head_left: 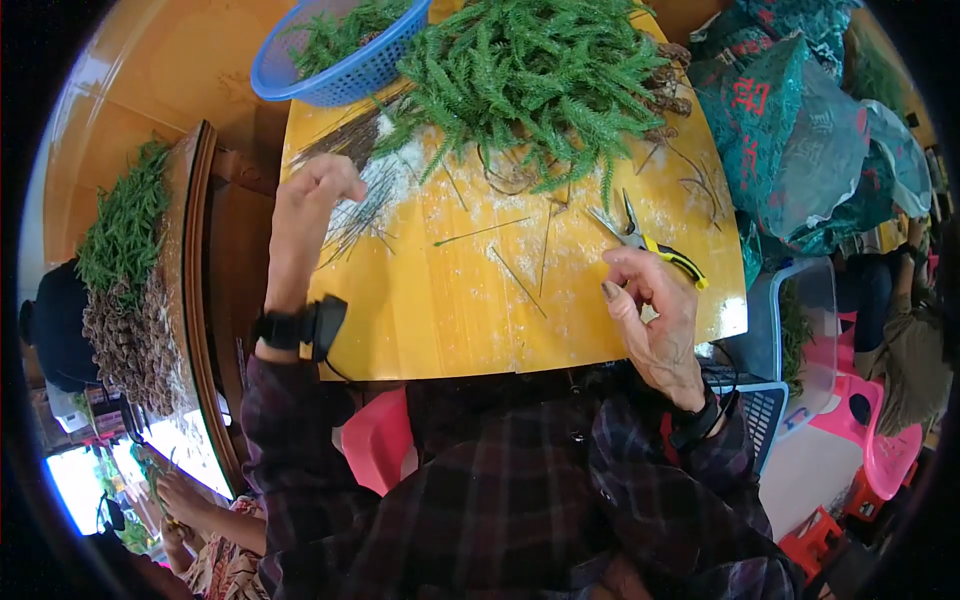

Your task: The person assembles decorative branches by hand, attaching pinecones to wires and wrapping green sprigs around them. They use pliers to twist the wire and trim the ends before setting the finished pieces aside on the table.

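Observation:
My left hand (312,205) hovers at the table's left side with its fingers curled in. Whether it holds anything is hidden. Under and beside it lies a loose bundle of thin dark wires (362,220), partly dusted with white powder. My right hand (658,315) is above the table's right front edge, thumb and fingers bent but apart, with nothing seen between them. Just beyond it rest long-nose pliers (640,238) with yellow and black handles, jaws spread. A big heap of green artificial pine sprigs (530,90) covers the table's far part, with brown pine cones (670,95) at its right.
A blue plastic basket (345,85) of sprigs stands at the far left. Single wires (518,280) and white powder are scattered over the yellow table (420,330). Teal plastic bags (790,140) crowd the right side. At left, another person's hands (185,505) work beside a second table.

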A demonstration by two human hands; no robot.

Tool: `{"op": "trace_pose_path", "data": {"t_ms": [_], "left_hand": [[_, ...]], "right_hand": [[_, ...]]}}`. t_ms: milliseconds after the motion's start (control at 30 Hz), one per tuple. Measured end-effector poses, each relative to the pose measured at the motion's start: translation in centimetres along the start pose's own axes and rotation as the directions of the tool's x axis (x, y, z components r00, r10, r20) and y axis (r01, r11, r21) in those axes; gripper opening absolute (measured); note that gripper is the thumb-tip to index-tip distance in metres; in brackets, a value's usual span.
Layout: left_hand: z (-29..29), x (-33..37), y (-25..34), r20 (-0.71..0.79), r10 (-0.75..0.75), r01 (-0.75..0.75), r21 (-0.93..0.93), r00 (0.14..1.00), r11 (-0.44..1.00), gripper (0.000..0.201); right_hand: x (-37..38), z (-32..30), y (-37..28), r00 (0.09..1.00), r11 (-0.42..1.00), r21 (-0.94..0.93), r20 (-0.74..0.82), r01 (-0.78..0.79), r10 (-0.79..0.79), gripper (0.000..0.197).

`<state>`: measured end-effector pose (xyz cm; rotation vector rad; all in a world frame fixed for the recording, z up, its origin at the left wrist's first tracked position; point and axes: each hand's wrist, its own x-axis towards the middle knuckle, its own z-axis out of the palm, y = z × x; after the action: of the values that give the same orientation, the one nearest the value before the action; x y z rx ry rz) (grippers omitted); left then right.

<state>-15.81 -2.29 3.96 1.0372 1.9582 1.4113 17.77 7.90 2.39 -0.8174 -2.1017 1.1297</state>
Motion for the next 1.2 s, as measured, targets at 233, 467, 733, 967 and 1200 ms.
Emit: {"op": "trace_pose_path", "data": {"t_ms": [233, 467, 733, 967, 1200], "left_hand": [[6.8, -4.7, 4.1, 0.294, -0.056, 0.119, -0.201, 0.954, 0.972, 0.013], [12.0, -6.7, 6.1, 0.597, 0.013, 0.014, -0.041, 0.802, 0.999, 0.014], [14.1, -5.4, 5.8, 0.662, 0.038, 0.048, -0.111, 0.748, 0.993, 0.017], [16.3, -2.6, 7.2, 0.677, 0.07, -0.044, -0.056, 0.733, 0.998, 0.019], [19.4, 1.5, 6.3, 0.583, 0.536, -0.76, 0.242, 0.61, 0.603, 0.021]], "right_hand": [[0.2, 2.0, -0.4, 0.982, 0.931, 0.324, 0.131, -0.169, 0.132, 0.017], [1.1, 1.8, -0.3, 0.958, 0.647, 0.71, 0.162, -0.279, 0.236, 0.018], [1.9, 0.2, 0.9, 0.953, 0.57, 0.774, 0.144, -0.276, 0.267, 0.018], [2.0, -0.5, 1.4, 0.962, 0.656, 0.732, 0.002, -0.186, 0.272, 0.02], [2.3, -2.1, 0.8, 0.926, 0.534, 0.812, 0.022, -0.236, 0.376, 0.026]]}}
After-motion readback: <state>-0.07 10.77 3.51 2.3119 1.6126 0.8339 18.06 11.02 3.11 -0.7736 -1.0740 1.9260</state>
